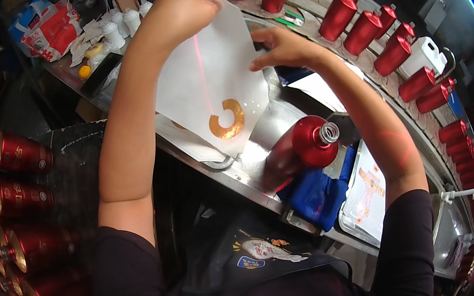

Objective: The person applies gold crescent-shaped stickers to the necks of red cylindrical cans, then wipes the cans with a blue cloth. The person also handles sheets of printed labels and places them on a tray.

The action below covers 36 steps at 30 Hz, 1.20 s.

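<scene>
My left hand [185, 8] is closed on the upper corner of a white, slightly see-through sheet [178, 83], its fingertips partly hidden. The sheet hangs above the metal worktop, and a gold C-shaped decal [236, 122] shows near its lower end. A thin red line of light runs down it. Beside the sheet's right edge is my right hand [283, 49], thumb and fingers apart; no held thing shows between them. Nearest to me, a shiny red bottle [314, 142] stands uncapped, its clear threaded neck bare. Further white sheets [197, 148] lie beneath the raised one.
A blue cloth [318, 197] lies beside the bottle, next to a tray [346, 220] with a patterned sheet. Red bottles [363, 31] line the curved conveyor at right. Several red-and-gold bottles [21, 198] stand at left. White bottles [113, 35] and a red-white bag [51, 32] are at back left.
</scene>
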{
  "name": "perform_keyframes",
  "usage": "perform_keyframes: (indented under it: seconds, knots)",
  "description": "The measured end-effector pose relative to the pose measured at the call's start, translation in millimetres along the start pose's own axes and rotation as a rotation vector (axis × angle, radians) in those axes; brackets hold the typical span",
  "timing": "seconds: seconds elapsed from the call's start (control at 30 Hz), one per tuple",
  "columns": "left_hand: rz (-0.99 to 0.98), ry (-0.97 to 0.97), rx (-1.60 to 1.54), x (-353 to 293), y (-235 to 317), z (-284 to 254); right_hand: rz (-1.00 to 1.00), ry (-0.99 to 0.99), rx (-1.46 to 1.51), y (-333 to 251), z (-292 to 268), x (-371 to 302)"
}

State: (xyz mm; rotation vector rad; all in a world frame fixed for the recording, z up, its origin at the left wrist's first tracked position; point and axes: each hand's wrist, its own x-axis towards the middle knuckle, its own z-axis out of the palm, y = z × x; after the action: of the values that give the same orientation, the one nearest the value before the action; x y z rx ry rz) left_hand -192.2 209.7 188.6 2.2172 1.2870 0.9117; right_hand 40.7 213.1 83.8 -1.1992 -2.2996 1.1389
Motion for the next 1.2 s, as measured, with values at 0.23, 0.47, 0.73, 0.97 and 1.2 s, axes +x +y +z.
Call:
perform_keyframes:
  seconds: [0.23,0.47,0.73,0.97,1.2]
  knots:
    - [0.495,0.539,0.453,25.6,-18.5,-0.4,0.105,0.233,0.473,-6.5,10.0,2.7]
    - [-0.380,0.439,-0.232,-32.1,-64.7,43.5,0.323,0.657,0.456,-31.4,-36.4,-41.7]
    - [-0.557,-0.378,-0.874,-34.1,-24.4,138.7,0.191,0.933,0.672,-69.4,-71.9,-90.1]
    - [-0.299,-0.487,-1.188,7.1,57.0,155.9,-0.073,0.935,0.731,-83.4,-113.7,-157.6]
    - [-0.371,-0.331,-1.145,1.0,79.8,169.8,-0.010,1.155,0.635,-69.6,-110.5,-238.3]
